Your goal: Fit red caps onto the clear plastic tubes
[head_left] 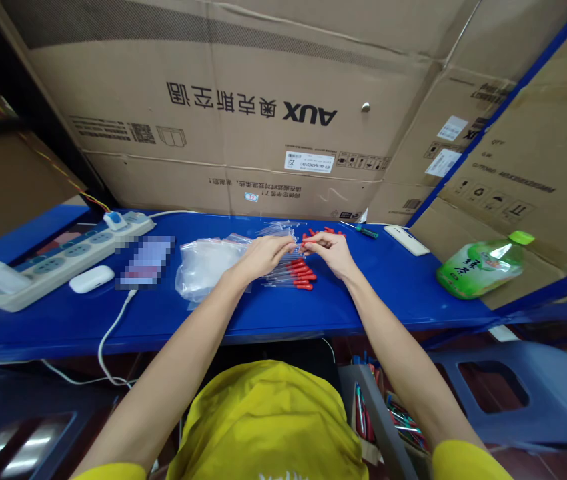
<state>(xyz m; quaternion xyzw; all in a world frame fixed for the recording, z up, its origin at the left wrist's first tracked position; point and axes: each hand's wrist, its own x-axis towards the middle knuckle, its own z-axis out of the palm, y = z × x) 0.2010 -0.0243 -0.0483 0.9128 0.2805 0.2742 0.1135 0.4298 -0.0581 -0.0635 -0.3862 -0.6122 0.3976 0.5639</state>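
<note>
My left hand [265, 255] is closed in a pinch at the end of a clear dropper tube, mostly hidden by the fingers. Facing it, my right hand [332, 251] pinches a small red rubber bulb, and the fingertips of both hands nearly meet. Below them lie several droppers [303, 276], clear tubes with red bulbs on their right ends. Bare clear tubes [278, 228] are heaped just beyond my left hand. Loose red bulbs [327, 231] are scattered behind my right fingers. Clear plastic bags [208, 267] rest left of my left hand.
On the blue table [383, 300] are a power strip [78, 253], a white case [92, 279], a phone [146, 261], a screwdriver [366, 231] and a white flat object [406, 240]. A green bottle [481, 267] lies at right. Cardboard [243, 53] walls the back.
</note>
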